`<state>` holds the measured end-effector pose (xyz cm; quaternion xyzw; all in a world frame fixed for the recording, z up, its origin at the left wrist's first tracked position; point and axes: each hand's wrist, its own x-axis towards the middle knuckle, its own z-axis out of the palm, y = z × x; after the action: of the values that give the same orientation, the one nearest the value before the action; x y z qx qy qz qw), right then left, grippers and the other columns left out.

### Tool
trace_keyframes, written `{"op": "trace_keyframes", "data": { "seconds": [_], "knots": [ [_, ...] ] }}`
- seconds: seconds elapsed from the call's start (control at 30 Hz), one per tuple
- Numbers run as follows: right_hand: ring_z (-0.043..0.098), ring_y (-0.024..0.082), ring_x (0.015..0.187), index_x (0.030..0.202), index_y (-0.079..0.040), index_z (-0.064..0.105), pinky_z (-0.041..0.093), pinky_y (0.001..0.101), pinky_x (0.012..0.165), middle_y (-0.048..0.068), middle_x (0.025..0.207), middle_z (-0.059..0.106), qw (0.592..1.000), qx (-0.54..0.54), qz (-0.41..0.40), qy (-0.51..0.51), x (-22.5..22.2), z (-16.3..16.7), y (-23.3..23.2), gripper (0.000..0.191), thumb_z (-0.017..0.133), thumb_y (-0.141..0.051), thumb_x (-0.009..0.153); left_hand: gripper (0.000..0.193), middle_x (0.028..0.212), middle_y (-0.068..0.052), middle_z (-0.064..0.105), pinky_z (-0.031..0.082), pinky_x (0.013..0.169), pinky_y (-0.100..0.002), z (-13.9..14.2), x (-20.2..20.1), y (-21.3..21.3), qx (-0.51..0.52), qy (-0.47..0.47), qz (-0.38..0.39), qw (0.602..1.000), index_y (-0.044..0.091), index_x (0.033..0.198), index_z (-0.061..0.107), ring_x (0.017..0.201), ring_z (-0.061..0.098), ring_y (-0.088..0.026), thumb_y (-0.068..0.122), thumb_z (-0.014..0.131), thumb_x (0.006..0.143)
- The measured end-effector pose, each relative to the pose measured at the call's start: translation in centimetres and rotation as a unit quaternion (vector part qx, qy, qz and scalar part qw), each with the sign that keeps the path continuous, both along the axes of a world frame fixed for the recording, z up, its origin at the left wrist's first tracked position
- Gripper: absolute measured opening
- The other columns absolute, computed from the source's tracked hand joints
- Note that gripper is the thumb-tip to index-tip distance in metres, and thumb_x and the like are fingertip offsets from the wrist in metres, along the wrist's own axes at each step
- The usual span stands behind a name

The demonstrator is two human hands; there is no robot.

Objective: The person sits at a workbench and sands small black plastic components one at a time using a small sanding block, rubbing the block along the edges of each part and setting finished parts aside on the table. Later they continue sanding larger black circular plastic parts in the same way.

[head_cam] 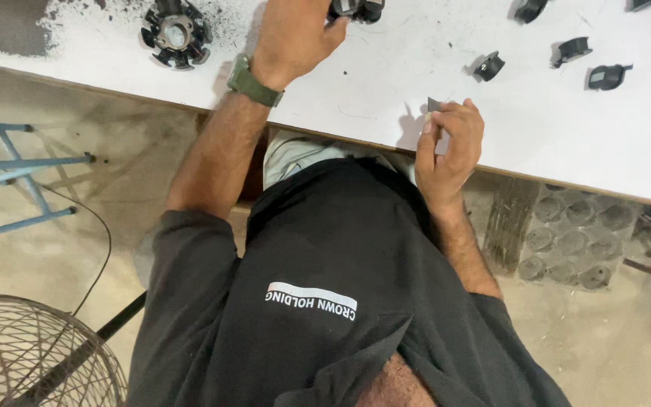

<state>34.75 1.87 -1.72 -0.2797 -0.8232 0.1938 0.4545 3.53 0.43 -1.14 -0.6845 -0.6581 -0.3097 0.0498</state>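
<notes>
Hands work at the white desk (386, 83). The left hand (295, 34) grips a black part (357, 9) at the far edge; the right hand (450, 147) pinches a small grey piece (435, 105) near the front edge. A stator (176, 34) lies left, black clips (489, 66) right.

Illumination is bright and even across the white table (536, 128), which reads near overexposed without hard glare, while the floor (69, 249) below sits in dimmer, warmer light. Soft, short shadows fall to the left of the left hand (295, 34), the right hand (450, 147) and the small black parts (489, 66), indicating a light source above and to the right. Focus is sharp at centre; the dark shirt (325, 249) loses detail, and the wide lens bends the table edge slightly.
</notes>
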Motion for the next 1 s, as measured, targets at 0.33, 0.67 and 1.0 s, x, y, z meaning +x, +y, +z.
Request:
{"op": "trace_keyframes", "data": {
  "seconds": [0.33, 0.67, 1.0],
  "knots": [
    [0.061, 0.032, 0.121, 0.109, -0.01, 0.072, 0.037, 0.0573, 0.122, 0.01, 0.105, 0.063, 0.997, 0.005, 0.019, -0.074, -0.4, 1.8, -0.2, 0.031, 0.07, 0.006, 0.083, 0.038, 0.097, -0.006, 0.064, 0.053, 0.064, -0.038, 5.1, 7.0, -7.7, -0.117, -0.05, -0.091, 0.988, 0.014, 0.124, 0.068, 0.076, 0.065, -0.024, 0.026, 0.078, 0.09],
    [0.053, 0.032, 0.131, 0.126, -0.007, 0.072, 0.012, 0.0656, 0.126, 0.009, 0.114, 0.058, 0.986, 0.028, 0.042, -0.159, -0.2, 1.6, -1.0, 0.047, 0.086, -0.019, 0.083, 0.041, 0.099, -0.005, 0.064, 0.053, 0.075, -0.039, 3.7, 10.7, -7.2, -0.071, -0.084, -0.104, 0.988, 0.01, 0.125, 0.062, 0.09, 0.064, -0.025, 0.031, 0.079, 0.094],
    [0.058, 0.028, 0.124, 0.113, -0.011, 0.071, 0.011, 0.065, 0.128, 0.005, 0.11, 0.059, 0.989, 0.035, 0.002, -0.144, -0.3, -0.5, -0.8, 0.038, 0.095, -0.02, 0.085, 0.027, 0.113, 0.0, 0.065, 0.054, 0.083, -0.037, 3.5, 10.4, -8.4, -0.016, -0.053, -0.098, 0.994, 0.01, 0.122, 0.068, 0.097, 0.062, -0.02, 0.011, 0.078, 0.097]
  ]
}}
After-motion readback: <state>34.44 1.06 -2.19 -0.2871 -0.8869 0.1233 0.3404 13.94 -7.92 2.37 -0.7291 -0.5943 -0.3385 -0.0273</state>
